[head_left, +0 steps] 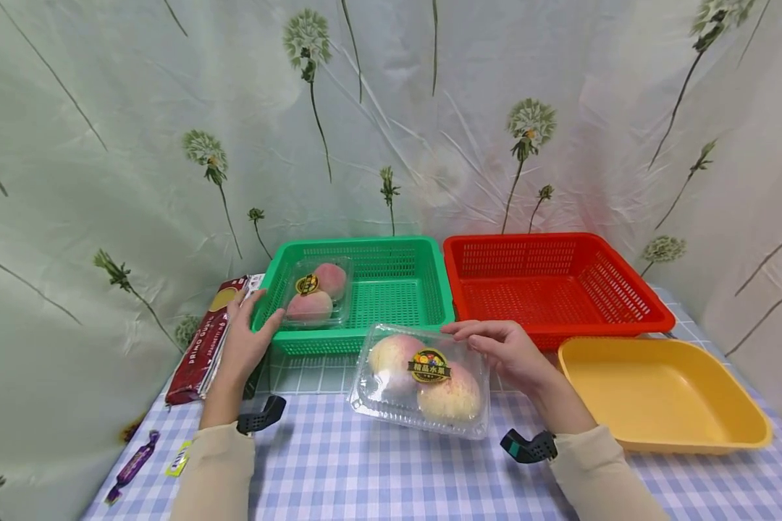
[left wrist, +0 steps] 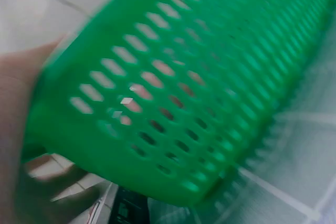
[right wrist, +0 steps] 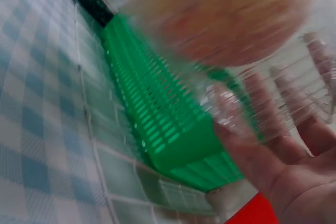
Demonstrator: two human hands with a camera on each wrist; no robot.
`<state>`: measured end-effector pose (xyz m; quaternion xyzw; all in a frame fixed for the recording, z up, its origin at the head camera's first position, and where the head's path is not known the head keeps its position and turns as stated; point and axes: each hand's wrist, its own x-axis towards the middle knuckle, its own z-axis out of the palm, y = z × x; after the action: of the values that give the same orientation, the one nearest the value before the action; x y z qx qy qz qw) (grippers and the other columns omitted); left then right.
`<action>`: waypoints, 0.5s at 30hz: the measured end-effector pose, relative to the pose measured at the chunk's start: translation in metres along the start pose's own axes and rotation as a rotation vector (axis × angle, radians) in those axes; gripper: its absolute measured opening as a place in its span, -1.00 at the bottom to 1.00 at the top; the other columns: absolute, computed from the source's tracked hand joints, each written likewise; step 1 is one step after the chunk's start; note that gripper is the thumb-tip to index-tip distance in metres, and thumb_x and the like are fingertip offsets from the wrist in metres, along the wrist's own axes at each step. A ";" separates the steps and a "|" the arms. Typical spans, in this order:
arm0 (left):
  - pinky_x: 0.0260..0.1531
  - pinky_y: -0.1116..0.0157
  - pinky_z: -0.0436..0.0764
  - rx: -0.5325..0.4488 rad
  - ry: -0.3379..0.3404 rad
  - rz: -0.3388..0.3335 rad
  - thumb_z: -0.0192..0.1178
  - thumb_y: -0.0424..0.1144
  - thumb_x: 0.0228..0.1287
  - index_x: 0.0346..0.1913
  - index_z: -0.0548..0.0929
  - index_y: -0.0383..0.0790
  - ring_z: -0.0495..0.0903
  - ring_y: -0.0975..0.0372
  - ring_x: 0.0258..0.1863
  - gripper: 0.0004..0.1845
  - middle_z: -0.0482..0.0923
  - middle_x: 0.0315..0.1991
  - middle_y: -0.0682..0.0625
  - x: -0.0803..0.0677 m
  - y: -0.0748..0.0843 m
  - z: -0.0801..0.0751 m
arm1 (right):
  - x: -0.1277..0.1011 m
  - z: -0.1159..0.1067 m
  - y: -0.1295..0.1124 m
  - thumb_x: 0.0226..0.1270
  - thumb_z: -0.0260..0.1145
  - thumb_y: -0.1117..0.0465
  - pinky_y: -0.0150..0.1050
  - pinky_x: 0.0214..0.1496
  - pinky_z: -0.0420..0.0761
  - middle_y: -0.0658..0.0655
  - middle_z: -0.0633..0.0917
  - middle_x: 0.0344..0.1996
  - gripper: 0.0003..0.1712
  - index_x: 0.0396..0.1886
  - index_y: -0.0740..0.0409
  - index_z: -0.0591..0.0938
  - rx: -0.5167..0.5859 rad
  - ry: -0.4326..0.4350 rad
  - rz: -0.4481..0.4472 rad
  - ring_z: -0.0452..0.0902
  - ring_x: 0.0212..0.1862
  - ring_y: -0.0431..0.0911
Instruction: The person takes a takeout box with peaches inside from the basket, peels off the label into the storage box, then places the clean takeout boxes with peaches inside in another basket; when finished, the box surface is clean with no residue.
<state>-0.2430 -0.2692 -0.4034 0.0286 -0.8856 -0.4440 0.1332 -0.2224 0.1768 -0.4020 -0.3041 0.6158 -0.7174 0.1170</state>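
Note:
My right hand point(head_left: 511, 354) grips a clear plastic box of peaches point(head_left: 450, 398) by its right side, fingers showing through the plastic in the right wrist view. The box is tilted in front of the green basket point(head_left: 365, 340) and carries a black and gold label. My left hand point(head_left: 244, 344) is at the basket's front left corner, its thumb at the rim and its fingers spread along the outside of the left wall. Another clear box with two pink peaches point(head_left: 310, 307) lies inside the green basket, toward its left end.
A red basket point(head_left: 554, 333) stands beside the green one, with a yellow tray point(head_left: 665, 445) in front. A dark red spaghetti pack point(head_left: 198, 354) lies left of the green basket. A purple-wrapped sweet point(head_left: 132, 467) and a small yellow packet point(head_left: 179, 459) lie at the left front.

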 end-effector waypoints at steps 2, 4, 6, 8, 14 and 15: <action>0.42 -0.36 0.08 0.026 0.134 0.075 0.17 0.02 0.41 0.45 0.37 -0.15 -0.05 -0.14 0.58 -0.36 -0.07 0.61 -0.16 -0.001 0.001 0.004 | -0.001 -0.002 0.004 0.46 0.12 0.45 -0.36 0.26 0.56 -0.03 0.73 0.11 -0.64 -0.08 0.04 0.78 -0.026 -0.030 0.020 0.50 0.32 -0.18; 0.43 -0.31 0.11 0.021 0.250 0.149 0.19 -0.08 0.41 0.33 0.50 -0.23 0.04 -0.10 0.57 -0.49 0.08 0.56 -0.17 -0.003 0.005 0.008 | -0.002 -0.003 0.006 0.45 0.15 0.44 -0.34 0.24 0.59 -0.02 0.72 0.12 -0.68 -0.08 0.08 0.78 -0.055 -0.055 0.035 0.50 0.32 -0.17; 0.41 -0.28 0.18 0.004 0.331 0.218 0.21 -0.16 0.40 0.23 0.58 -0.28 0.15 -0.09 0.52 -0.57 0.24 0.49 -0.19 -0.004 0.011 0.011 | -0.003 -0.005 0.008 0.45 0.16 0.43 -0.30 0.23 0.61 0.00 0.72 0.13 -0.72 -0.07 0.16 0.76 -0.065 -0.079 0.045 0.52 0.30 -0.15; 0.38 -0.25 0.27 -0.010 0.396 0.291 0.21 -0.22 0.39 0.15 0.63 -0.32 0.27 -0.09 0.46 -0.65 0.37 0.40 -0.20 -0.005 0.019 0.014 | -0.005 -0.006 0.009 0.45 0.17 0.41 -0.28 0.21 0.62 0.02 0.71 0.14 -0.75 -0.06 0.25 0.74 -0.096 -0.098 0.050 0.54 0.29 -0.12; 0.35 0.04 0.43 -0.080 0.493 0.506 0.20 -0.36 0.36 -0.01 0.71 -0.36 0.52 -0.04 0.26 -0.77 0.63 0.16 -0.20 -0.010 0.050 0.023 | -0.009 -0.011 0.014 0.46 0.19 0.35 -0.30 0.12 0.66 0.16 0.71 0.13 -0.77 -0.06 0.35 0.72 -0.222 -0.111 0.091 0.59 0.22 -0.15; 0.36 0.15 0.43 -0.092 0.489 0.537 0.20 -0.37 0.35 -0.01 0.71 -0.36 0.54 -0.03 0.23 -0.77 0.65 0.13 -0.19 -0.011 0.056 0.026 | -0.010 -0.011 0.015 0.46 0.20 0.34 -0.31 0.12 0.65 0.21 0.70 0.14 -0.77 -0.06 0.36 0.71 -0.239 -0.096 0.098 0.60 0.21 -0.16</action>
<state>-0.2358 -0.2140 -0.3760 -0.1057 -0.7825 -0.4128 0.4539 -0.2243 0.1882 -0.4201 -0.3194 0.7047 -0.6170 0.1440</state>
